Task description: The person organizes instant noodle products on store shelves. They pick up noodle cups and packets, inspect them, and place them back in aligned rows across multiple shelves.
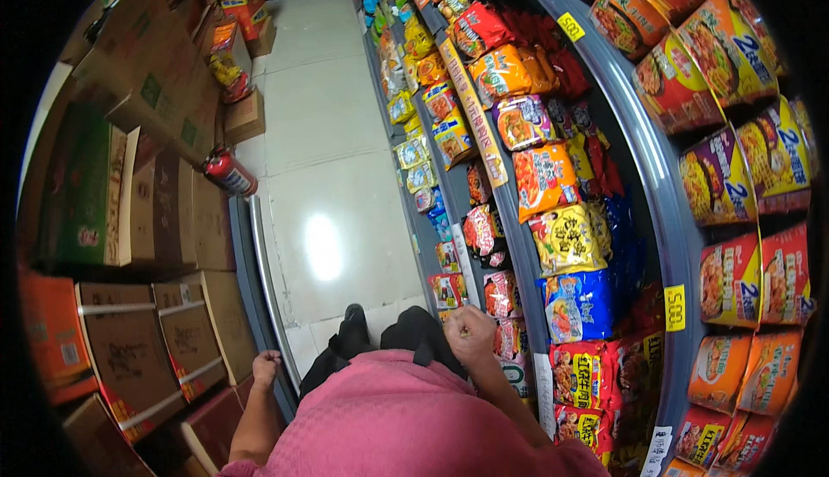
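Observation:
My left hand (266,366) hangs low at my side, its fingers curled into a loose fist with nothing visible in it. It is nearest to the metal rail and the stacked cartons on the left. My right hand (471,336) is closed in a fist in front of the lower shelves, and no item shows in it. Close by are red-and-white snack packets (502,295) and a blue noodle bag (577,306). Farther up that shelf sit a yellow noodle bag (567,240) and an orange one (544,179).
Brown cartons (121,339) are stacked along the left, behind a metal rail (275,291). A red fire extinguisher (230,171) stands beside them. Tiled floor (324,166) runs ahead between the cartons and the shelves. Instant noodle tubs (730,278) fill the upper right shelf.

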`<control>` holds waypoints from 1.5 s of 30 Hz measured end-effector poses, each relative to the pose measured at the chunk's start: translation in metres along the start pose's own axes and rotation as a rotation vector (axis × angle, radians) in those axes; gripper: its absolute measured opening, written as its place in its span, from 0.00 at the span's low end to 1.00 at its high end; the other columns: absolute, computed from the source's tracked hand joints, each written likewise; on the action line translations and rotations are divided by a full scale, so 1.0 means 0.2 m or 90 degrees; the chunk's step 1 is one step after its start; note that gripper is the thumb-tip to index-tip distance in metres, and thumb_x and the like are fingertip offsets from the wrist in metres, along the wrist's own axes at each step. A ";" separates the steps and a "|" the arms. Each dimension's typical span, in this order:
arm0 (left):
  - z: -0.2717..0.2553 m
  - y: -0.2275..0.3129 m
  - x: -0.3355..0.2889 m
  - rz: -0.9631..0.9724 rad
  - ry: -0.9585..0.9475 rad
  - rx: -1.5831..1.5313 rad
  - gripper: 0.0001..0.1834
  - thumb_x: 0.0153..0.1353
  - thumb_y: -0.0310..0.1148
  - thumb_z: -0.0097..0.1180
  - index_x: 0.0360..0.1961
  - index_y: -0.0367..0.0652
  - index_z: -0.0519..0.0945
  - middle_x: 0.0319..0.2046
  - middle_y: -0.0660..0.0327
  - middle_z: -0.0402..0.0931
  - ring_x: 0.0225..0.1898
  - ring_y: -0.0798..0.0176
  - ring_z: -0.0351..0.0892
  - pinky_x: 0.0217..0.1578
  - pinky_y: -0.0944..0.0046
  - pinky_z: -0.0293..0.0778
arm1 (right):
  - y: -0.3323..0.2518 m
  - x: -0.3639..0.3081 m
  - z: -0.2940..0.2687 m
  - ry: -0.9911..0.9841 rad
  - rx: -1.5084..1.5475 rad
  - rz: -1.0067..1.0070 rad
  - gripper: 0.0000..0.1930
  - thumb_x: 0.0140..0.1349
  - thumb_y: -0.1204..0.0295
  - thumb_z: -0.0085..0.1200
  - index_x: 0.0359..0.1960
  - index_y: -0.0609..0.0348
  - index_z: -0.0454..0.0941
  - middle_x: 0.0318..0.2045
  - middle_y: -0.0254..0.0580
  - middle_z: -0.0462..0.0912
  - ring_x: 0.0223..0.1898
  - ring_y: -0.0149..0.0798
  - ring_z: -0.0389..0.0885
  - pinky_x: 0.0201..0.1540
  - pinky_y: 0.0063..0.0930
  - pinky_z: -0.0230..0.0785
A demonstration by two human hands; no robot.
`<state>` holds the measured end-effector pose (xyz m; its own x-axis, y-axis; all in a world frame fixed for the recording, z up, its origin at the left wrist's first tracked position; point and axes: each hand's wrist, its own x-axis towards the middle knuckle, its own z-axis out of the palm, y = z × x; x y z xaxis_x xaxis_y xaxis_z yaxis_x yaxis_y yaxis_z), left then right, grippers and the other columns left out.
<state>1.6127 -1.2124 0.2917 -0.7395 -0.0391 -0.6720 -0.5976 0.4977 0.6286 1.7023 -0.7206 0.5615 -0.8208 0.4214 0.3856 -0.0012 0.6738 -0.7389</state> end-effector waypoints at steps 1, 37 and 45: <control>-0.02 0.06 0.04 -0.003 0.000 0.003 0.11 0.55 0.15 0.54 0.36 0.40 0.83 0.27 0.68 0.78 0.26 0.71 0.73 0.26 0.71 0.68 | 0.05 0.02 0.01 -0.010 -0.019 -0.014 0.08 0.52 0.82 0.60 0.24 0.58 0.71 0.22 0.41 0.78 0.20 0.44 0.77 0.22 0.34 0.68; 1.58 3.45 0.23 1.031 -0.525 0.354 0.30 0.58 0.35 0.63 0.64 0.50 0.74 0.68 0.45 0.60 0.68 0.41 0.61 0.66 0.47 0.62 | 1.11 2.01 -0.58 0.106 -0.372 0.302 0.36 0.57 0.54 0.65 0.62 0.64 0.70 0.58 0.59 0.77 0.61 0.56 0.74 0.64 0.43 0.64; 1.78 3.40 0.21 1.110 -0.492 0.487 0.32 0.58 0.36 0.60 0.66 0.56 0.72 0.73 0.48 0.55 0.72 0.45 0.57 0.67 0.43 0.57 | 1.26 2.04 -0.61 -0.069 -0.522 0.351 0.32 0.58 0.50 0.62 0.57 0.61 0.74 0.52 0.61 0.79 0.56 0.61 0.75 0.58 0.50 0.67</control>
<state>1.2857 -0.5682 0.5518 0.1137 0.9715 0.2082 0.8185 -0.2104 0.5345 1.4374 -0.3051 0.6001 -0.6355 0.7719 0.0203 0.7581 0.6287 -0.1731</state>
